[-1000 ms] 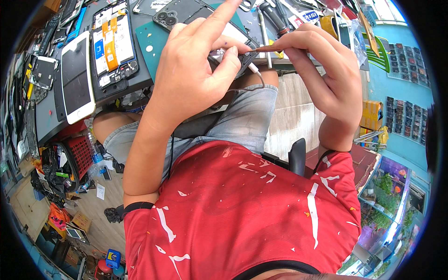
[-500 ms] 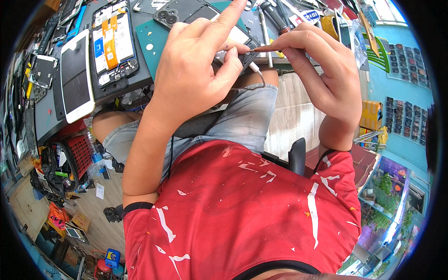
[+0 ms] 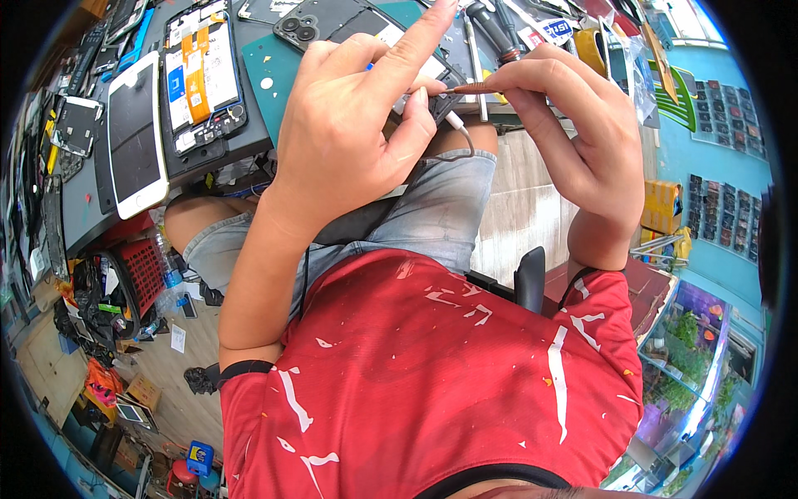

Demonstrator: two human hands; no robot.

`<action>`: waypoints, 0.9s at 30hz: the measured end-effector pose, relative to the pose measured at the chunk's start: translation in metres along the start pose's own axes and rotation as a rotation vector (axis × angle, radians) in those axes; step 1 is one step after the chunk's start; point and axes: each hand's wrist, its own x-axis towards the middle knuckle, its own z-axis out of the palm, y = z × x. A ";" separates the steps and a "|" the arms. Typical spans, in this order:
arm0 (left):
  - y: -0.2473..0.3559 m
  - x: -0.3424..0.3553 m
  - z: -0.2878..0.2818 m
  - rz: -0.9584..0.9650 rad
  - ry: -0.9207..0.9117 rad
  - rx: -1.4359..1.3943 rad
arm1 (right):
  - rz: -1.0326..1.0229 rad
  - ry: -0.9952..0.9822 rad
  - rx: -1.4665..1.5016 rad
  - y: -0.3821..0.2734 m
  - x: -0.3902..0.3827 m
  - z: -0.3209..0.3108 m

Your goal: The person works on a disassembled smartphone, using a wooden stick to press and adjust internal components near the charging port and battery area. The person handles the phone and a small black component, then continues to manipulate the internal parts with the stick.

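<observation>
My left hand (image 3: pixel 341 137) is raised over the desk's front edge, index finger stretched out. Its thumb and another finger are pinched together; whatever lies between them is too small or hidden to make out. My right hand (image 3: pixel 582 133) grips a slim copper-brown pointed tool (image 3: pixel 475 88) between thumb and fingers. The tool's thin tip reaches to the left hand's pinched fingertips. Behind the left hand lies a dark phone (image 3: pixel 337 25) with round camera lenses, partly covered by that hand. A white cable plug (image 3: pixel 455 121) shows just below the tool.
A green mat (image 3: pixel 264 91) lies under the dark phone. Left of it are an opened phone (image 3: pixel 199 83) with orange flex cables and a white-framed screen (image 3: pixel 140 137). Screwdrivers (image 3: pixel 492 33) lie at the back right. A red basket (image 3: pixel 143 279) stands on the floor at left.
My left hand has shifted slightly right, and its index finger leans further right. The right hand and its tool have barely moved.
</observation>
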 end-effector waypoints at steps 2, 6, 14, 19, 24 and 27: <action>0.000 0.001 0.003 0.007 0.009 0.004 | 0.005 -0.001 -0.004 -0.001 0.000 -0.001; 0.011 0.008 -0.006 -0.029 -0.026 0.019 | -0.003 0.000 -0.003 0.000 0.000 0.000; 0.005 0.003 -0.001 0.018 0.011 0.016 | 0.003 -0.016 0.010 0.000 0.000 -0.001; 0.006 0.005 -0.001 0.034 0.023 0.013 | -0.032 -0.007 -0.002 0.000 0.001 0.000; 0.006 0.003 -0.002 0.022 0.011 0.013 | -0.008 -0.022 0.004 -0.001 0.001 -0.002; 0.006 0.003 -0.001 0.033 0.015 0.029 | -0.009 -0.028 0.007 -0.002 0.002 -0.002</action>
